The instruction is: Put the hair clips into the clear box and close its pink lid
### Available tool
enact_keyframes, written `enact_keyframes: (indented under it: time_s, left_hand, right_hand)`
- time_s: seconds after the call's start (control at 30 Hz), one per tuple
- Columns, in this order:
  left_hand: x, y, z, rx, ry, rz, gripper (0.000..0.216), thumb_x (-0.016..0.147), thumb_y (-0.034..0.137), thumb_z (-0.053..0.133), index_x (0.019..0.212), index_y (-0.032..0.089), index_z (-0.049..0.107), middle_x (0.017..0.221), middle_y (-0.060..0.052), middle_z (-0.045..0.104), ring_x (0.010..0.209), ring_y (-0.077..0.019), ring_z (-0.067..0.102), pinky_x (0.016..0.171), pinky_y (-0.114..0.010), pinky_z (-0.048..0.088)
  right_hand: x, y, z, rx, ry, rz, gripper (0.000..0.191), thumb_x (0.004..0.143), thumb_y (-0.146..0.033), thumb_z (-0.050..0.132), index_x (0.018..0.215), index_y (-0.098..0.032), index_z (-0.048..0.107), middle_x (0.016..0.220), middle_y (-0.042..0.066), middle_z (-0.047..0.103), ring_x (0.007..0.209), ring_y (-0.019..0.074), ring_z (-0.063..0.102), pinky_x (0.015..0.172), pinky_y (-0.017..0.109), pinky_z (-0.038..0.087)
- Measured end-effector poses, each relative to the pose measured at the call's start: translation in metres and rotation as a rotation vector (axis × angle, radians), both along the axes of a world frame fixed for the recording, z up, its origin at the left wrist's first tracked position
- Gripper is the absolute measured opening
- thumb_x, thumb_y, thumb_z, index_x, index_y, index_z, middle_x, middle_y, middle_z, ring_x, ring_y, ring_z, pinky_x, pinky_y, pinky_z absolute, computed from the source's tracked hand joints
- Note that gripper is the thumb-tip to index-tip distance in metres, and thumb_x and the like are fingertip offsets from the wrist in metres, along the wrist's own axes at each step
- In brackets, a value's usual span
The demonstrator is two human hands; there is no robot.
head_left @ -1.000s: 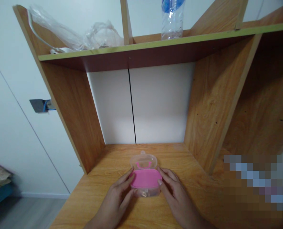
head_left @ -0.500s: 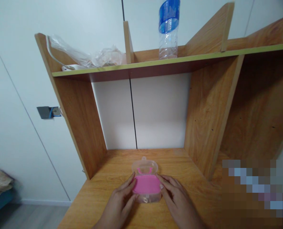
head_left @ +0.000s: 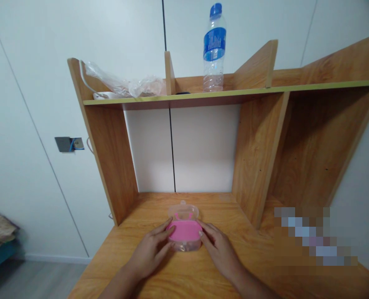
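Note:
A small clear plastic box with a pink insert (head_left: pixel 184 231) sits on the wooden desk (head_left: pixel 172 274), its clear lid tipped open behind it. My left hand (head_left: pixel 149 251) touches the box's left side with spread fingers. My right hand (head_left: pixel 218 248) touches its right side, also with spread fingers. Both hands rest on the desk around the box.
A wooden hutch stands on the desk, with upright dividers (head_left: pixel 252 158) left and right of the middle bay. On its top shelf (head_left: pixel 221 94) are a water bottle (head_left: pixel 213 50) and a crumpled clear plastic bag (head_left: pixel 125 85). A blurred patch (head_left: pixel 311 238) lies at the right.
The view has tilted up and pulled back, showing more of the shelf and the whole bottle. My hands stay on both sides of the box, which has not visibly moved.

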State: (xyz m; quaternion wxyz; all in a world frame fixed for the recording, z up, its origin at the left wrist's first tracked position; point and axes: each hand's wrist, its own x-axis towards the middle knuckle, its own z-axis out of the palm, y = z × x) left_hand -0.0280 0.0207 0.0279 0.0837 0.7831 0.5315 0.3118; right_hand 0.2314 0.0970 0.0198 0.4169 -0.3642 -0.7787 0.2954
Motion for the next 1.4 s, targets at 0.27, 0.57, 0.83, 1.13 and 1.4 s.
enact_keyframes:
  time_s: [0.27,0.57,0.83,1.13,1.4]
  left_hand:
    - [0.0,-0.001,0.007,0.037,-0.081,-0.011,0.048,0.095,0.036,0.057,0.142,0.028,0.055,0.151,-0.011,0.05,0.138,-0.0262,0.049,0.116,-0.046,0.04]
    - [-0.029,0.0,0.009,0.119,-0.249,0.258,0.044,0.101,0.046,0.039,0.103,0.018,0.074,0.101,-0.012,0.073,0.101,-0.0269,0.068,0.092,-0.038,0.052]
    - [-0.064,0.019,-0.022,0.064,-0.455,0.487,0.042,0.096,0.04,0.04,0.084,0.014,0.07,0.088,-0.01,0.075,0.089,-0.0266,0.069,0.082,-0.035,0.051]
    - [-0.049,-0.018,-0.025,0.021,-0.253,0.403,0.009,0.069,0.014,0.058,0.074,0.018,0.064,0.083,-0.006,0.066,0.088,-0.0237,0.061,0.084,-0.033,0.044]
    - [-0.037,-0.05,-0.024,0.04,0.039,0.471,0.015,0.084,0.025,0.057,0.089,0.021,0.07,0.096,-0.007,0.064,0.096,-0.0244,0.06,0.087,-0.035,0.041]
  right_hand:
    - [-0.001,-0.001,-0.004,-0.04,0.056,0.031,0.049,0.096,-0.053,0.05,0.129,-0.022,0.067,0.129,0.012,0.069,0.119,0.0262,0.064,0.106,0.045,0.048]
    - [0.001,-0.003,-0.004,-0.001,0.049,0.047,0.046,0.099,-0.049,0.047,0.133,-0.023,0.064,0.129,0.011,0.067,0.12,0.0251,0.062,0.104,0.042,0.049]
    - [0.004,-0.006,-0.005,0.021,0.098,0.122,0.045,0.096,-0.046,0.054,0.135,-0.025,0.062,0.129,0.011,0.062,0.116,0.024,0.062,0.098,0.039,0.052]
    - [0.007,0.008,-0.026,-0.189,0.353,-0.006,0.07,0.083,-0.054,0.066,0.144,-0.023,0.049,0.138,0.015,0.058,0.111,0.0259,0.065,0.093,0.041,0.056]
    - [0.014,0.012,-0.032,-0.195,0.465,-0.052,0.069,0.083,-0.052,0.066,0.143,-0.022,0.048,0.131,0.015,0.061,0.103,0.0256,0.069,0.093,0.042,0.055]
